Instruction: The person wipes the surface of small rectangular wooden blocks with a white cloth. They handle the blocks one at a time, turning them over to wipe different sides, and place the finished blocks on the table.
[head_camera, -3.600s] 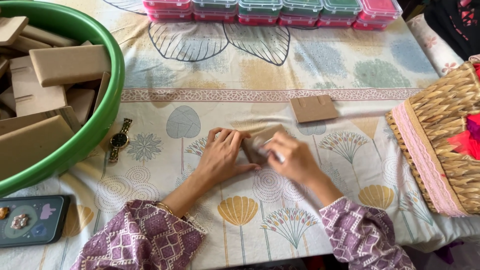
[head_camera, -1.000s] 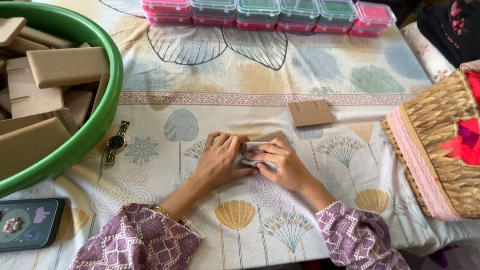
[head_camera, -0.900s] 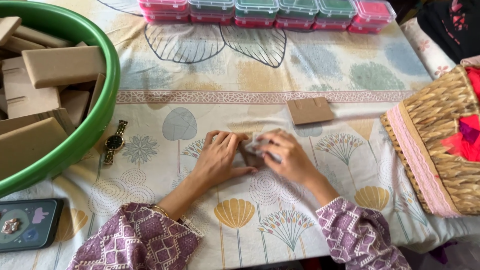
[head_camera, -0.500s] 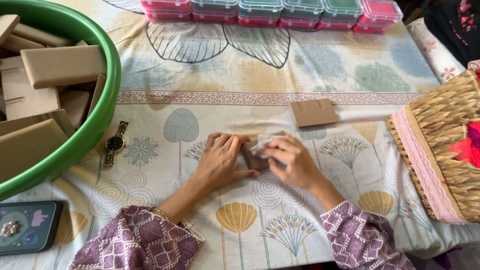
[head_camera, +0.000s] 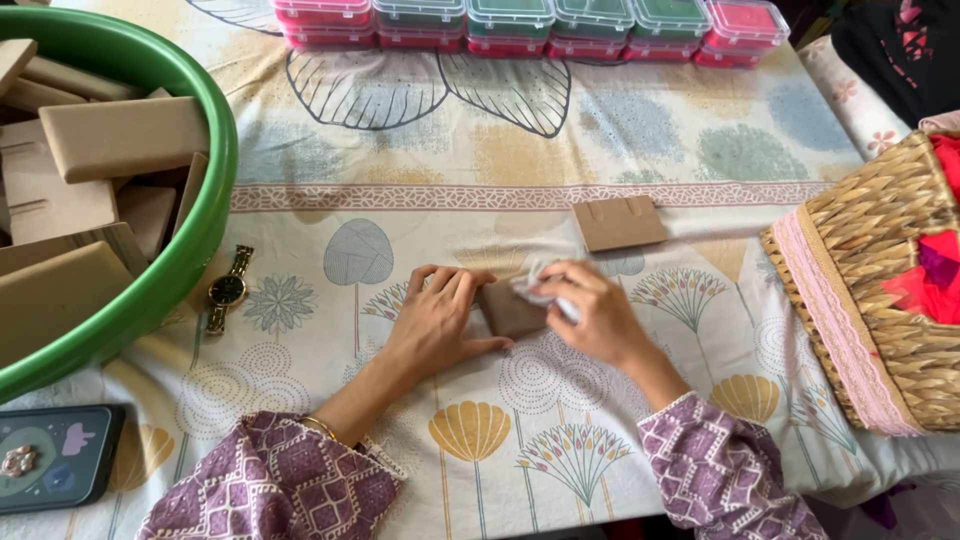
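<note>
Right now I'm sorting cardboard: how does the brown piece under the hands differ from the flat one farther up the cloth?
The held box is gripped by both hands, left hand and right hand; the flat card lies untouched. The held box looks darker, the flat card paler. Both are brown cardboard.

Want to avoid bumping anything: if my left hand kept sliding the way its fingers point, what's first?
Likely the small brown box that the left hand already touches; beyond it, the right hand.
</note>
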